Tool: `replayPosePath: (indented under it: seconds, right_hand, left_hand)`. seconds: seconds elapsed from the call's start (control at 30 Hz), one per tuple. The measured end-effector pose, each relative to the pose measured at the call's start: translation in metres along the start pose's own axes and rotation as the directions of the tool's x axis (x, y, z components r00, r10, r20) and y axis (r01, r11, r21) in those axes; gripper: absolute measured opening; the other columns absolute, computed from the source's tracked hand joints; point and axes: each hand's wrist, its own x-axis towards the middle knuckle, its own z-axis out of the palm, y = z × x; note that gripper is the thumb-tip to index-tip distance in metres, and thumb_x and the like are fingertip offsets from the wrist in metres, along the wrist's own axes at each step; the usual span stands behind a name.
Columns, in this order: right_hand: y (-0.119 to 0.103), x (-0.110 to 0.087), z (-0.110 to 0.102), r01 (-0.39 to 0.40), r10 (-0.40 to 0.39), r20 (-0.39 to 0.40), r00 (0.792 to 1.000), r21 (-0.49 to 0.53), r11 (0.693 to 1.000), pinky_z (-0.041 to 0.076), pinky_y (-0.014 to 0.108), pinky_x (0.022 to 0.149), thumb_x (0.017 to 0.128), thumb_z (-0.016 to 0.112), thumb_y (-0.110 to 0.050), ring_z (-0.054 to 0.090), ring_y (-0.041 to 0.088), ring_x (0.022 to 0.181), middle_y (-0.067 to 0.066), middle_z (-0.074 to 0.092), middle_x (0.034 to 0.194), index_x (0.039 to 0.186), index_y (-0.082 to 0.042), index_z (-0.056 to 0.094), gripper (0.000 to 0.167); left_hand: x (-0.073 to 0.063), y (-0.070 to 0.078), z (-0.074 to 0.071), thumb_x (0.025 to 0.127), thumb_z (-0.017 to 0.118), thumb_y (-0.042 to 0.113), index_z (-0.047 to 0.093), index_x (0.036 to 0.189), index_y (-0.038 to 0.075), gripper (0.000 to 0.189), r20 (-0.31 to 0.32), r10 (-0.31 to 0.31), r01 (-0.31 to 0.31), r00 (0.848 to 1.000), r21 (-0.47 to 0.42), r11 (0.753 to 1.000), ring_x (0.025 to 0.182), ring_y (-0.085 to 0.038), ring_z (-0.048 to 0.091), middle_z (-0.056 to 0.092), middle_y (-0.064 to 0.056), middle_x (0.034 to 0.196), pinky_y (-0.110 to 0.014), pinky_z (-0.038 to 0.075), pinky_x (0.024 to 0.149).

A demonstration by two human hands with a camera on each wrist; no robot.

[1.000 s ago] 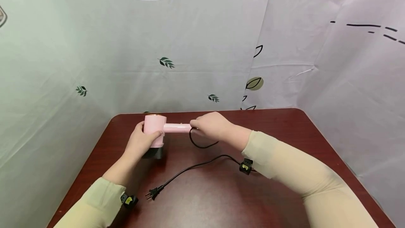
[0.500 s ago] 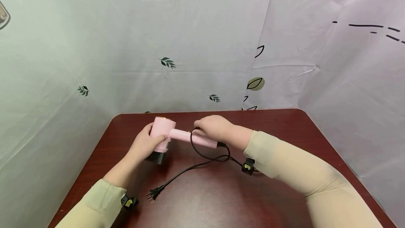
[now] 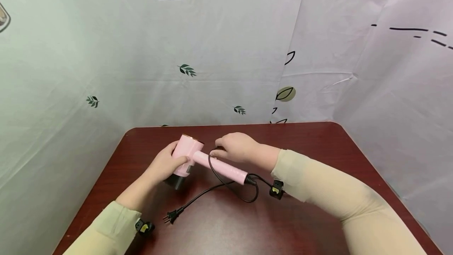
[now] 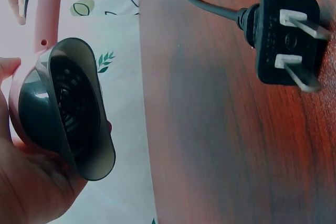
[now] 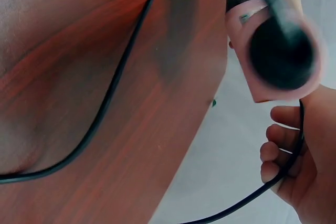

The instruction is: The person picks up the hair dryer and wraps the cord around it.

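My left hand grips the head of a pink hair dryer, its thumb across the side. The dryer is tilted, its handle slanting down to the right. A dark, flared nozzle shows large in the left wrist view. Above the handle, my right hand holds a loop of the black power cord with curled fingers. In the right wrist view, the cord crosses the palm, and the handle's end points at the camera, blurred, close above the fingers.
A two-pin plug lies on the dark red wooden table, with cord trailing right from it. White printed cloth stands behind the table and at both sides. A small black camera sits at the right cuff, another at the left.
The dryer's handle has swung downward and towards me, and its head has shifted right. My right hand has come off the handle and now holds the cord loop above it.
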Motion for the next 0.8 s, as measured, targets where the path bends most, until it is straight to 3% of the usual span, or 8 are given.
replayPosePath:
  seconds: [0.17, 0.47, 0.8]
  right_hand:
    - [-0.004, 0.001, 0.005, 0.003, -0.002, -0.008, 1.000, 0.050, 0.999, 0.040, 0.026, 0.058, 0.100, 0.053, -0.049, 0.047, 0.007, 0.060, -0.010, 0.048, 0.063, 0.074, -0.024, 0.054, 0.035]
    - [-0.007, 0.005, 0.009, -0.019, 0.007, 0.062, 0.998, 0.183, 0.983, 0.048, 0.029, 0.077, 0.104, 0.046, -0.044, 0.058, 0.005, 0.079, -0.014, 0.061, 0.082, 0.097, -0.024, 0.066, 0.029]
    - [-0.004, 0.011, 0.013, -0.068, 0.025, 0.115, 0.993, 0.386, 0.920, 0.045, 0.032, 0.095, 0.107, 0.041, -0.032, 0.060, 0.011, 0.103, -0.003, 0.067, 0.107, 0.119, -0.015, 0.065, 0.032]
  left_hand:
    - [-0.001, -0.001, 0.004, 0.089, 0.067, 0.025, 0.038, 0.148, 0.001, 0.070, 0.037, 0.024, -0.022, 0.999, -0.050, 0.998, 0.094, -0.026, 0.062, 0.060, -0.021, 0.122, -0.038, 0.051, 0.079]
    - [-0.004, -0.001, 0.006, 0.090, 0.063, 0.020, 0.039, 0.147, 0.001, 0.064, 0.081, 0.050, -0.035, 0.995, -0.178, 0.983, 0.094, -0.025, 0.061, 0.057, -0.021, 0.127, -0.036, 0.050, 0.081]
    - [-0.004, 0.001, 0.009, 0.091, 0.056, 0.012, 0.033, 0.145, -0.004, 0.061, 0.104, 0.056, -0.010, 0.993, -0.396, 0.918, 0.100, -0.023, 0.059, 0.053, -0.026, 0.127, -0.033, 0.048, 0.085]
